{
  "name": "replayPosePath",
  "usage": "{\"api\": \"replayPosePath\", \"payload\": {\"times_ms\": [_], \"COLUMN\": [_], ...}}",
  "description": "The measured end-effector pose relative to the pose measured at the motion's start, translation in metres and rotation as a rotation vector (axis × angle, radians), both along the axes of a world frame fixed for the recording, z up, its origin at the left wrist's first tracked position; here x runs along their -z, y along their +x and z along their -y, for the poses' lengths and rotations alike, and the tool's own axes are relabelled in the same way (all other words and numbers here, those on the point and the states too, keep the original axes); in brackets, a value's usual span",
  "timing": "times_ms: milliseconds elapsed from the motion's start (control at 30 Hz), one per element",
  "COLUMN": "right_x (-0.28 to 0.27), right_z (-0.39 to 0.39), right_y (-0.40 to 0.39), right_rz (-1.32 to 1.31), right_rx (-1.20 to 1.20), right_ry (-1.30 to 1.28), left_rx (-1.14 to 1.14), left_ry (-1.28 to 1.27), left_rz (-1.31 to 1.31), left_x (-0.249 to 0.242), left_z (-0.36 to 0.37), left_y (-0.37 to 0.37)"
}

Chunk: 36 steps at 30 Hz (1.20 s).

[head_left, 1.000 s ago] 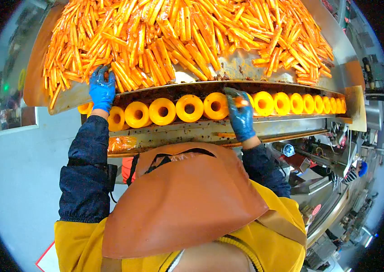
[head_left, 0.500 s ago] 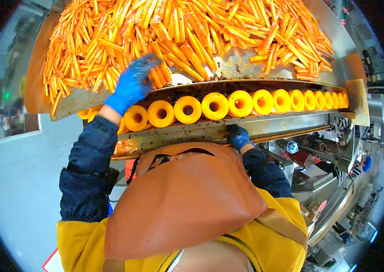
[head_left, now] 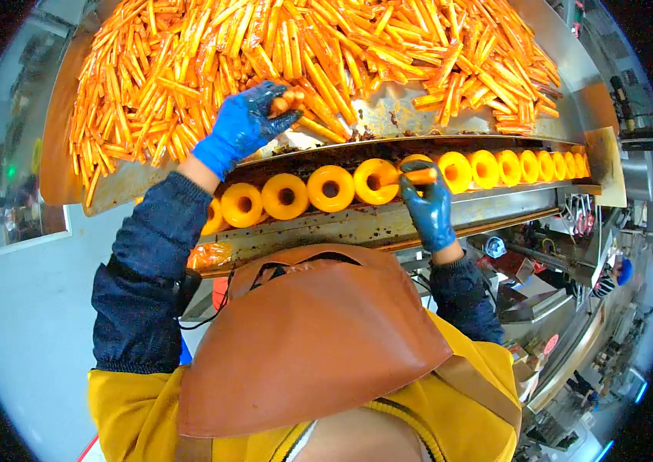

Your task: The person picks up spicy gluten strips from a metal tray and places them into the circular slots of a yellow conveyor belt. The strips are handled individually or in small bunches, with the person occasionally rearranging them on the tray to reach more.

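My left hand point(head_left: 249, 123), in a blue glove, is closed around a few short orange sticks point(head_left: 288, 100) at the near edge of a heap of glossy orange sticks point(head_left: 265, 54). My right hand point(head_left: 428, 212), also gloved in blue, pinches an orange stick point(head_left: 421, 176). That stick points left, toward the hole of a yellow ring-shaped cup point(head_left: 376, 192), and its tip overlaps the cup in this view. The cup belongs to a row of thick yellow cups with round central holes. My right fingers partly cover the cup beside it.
The heap lies in a wide metal tray point(head_left: 411, 108) behind the cups. A metal trough point(head_left: 303, 232) runs in front of them, with an orange plastic-wrapped bundle point(head_left: 209, 255) at its left. A brown apron point(head_left: 311, 339) hangs close to the trough. A person in a blue cap point(head_left: 624, 271) is far right.
My right hand has risen from the front trough to the yellow cups and now shows a stick in its grip. My left hand has shifted slightly right, with stick ends now visible in it.
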State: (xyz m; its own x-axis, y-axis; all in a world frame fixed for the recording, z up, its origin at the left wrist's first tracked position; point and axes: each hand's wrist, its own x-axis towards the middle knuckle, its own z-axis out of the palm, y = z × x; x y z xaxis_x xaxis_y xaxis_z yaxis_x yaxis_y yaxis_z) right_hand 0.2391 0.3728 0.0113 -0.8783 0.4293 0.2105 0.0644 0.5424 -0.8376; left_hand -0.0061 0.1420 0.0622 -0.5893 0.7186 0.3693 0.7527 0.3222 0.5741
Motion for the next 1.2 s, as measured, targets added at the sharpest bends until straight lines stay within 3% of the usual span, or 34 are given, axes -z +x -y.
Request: {"api": "replayPosePath", "payload": {"times_ms": [33, 100, 133, 167, 233, 300, 367, 433, 567, 633, 667, 700, 733, 867, 967, 1033, 1100, 1167, 1200], "right_x": [0.008, 0.006, 0.002, -0.002, -0.021, -0.035, -0.02, -0.011, 0.003, 0.0, -0.013, -0.012, -0.011, -0.013, -0.014, -0.011, -0.019, -0.038, -0.041], "right_z": [-0.001, 0.001, 0.004, 0.006, 0.021, 0.046, 0.055, 0.05, 0.034, 0.034, 0.039, 0.039, 0.038, 0.03, 0.013, -0.011, -0.055, -0.094, -0.109], "right_y": [-0.006, -0.006, -0.008, -0.011, -0.019, -0.032, -0.038, -0.035, -0.026, -0.027, -0.026, -0.026, -0.026, -0.028, -0.034, -0.041, -0.057, -0.072, -0.085], "right_rz": [0.072, 0.183, 0.117, 0.05, -0.013, -0.015, 0.013, 0.069, 0.235, 0.017, 0.139, 0.142, 0.115, 0.023, -0.023, -0.046, -0.044, 0.047, 0.253], "right_rx": [0.012, 0.011, 0.046, 0.077, -0.035, -0.249, -0.329, -0.291, -0.181, -0.124, -0.079, -0.081, -0.121, -0.155, -0.153, -0.108, -0.057, 0.005, 0.032], "right_ry": [0.04, -0.041, 0.143, 0.329, 0.226, -0.091, -0.218, -0.19, -0.132, 0.281, 0.0, -0.001, 0.055, 0.144, 0.201, 0.323, 0.605, 0.858, 0.97], "left_rx": [0.005, -0.041, 0.045, 0.154, 0.339, 0.185, 0.199, 0.123, -0.07, -0.091, -0.063, -0.033, -0.011, -0.055, -0.024, 0.038, 0.084, 0.085, 0.07], "left_ry": [-0.002, 0.092, 0.217, 0.124, 0.256, 0.225, 0.136, 0.129, -0.009, -0.144, -0.095, -0.05, -0.064, 0.105, -0.067, -0.097, -0.165, -0.226, -0.24], "left_rz": [-0.003, 0.593, 0.869, 0.791, 0.881, 0.9, 0.839, 0.385, 0.496, 0.431, 0.333, 0.238, 0.368, 0.446, 0.499, 0.439, 0.423, 0.496, 0.396], "left_x": [-0.004, -0.013, -0.026, -0.022, 0.025, 0.021, 0.026, 0.023, 0.023, 0.039, 0.047, 0.043, 0.031, 0.034, 0.055, 0.063, 0.052, 0.035, 0.026], "left_z": [-0.002, -0.001, -0.004, -0.005, -0.001, -0.014, -0.015, -0.011, 0.002, 0.004, 0.004, 0.002, 0.003, 0.017, 0.034, 0.037, 0.034, 0.031, 0.027], "left_y": [0.006, 0.032, 0.049, 0.054, 0.068, 0.098, 0.105, 0.109, 0.112, 0.119, 0.124, 0.129, 0.131, 0.123, 0.12, 0.115, 0.11, 0.098, 0.088]}}
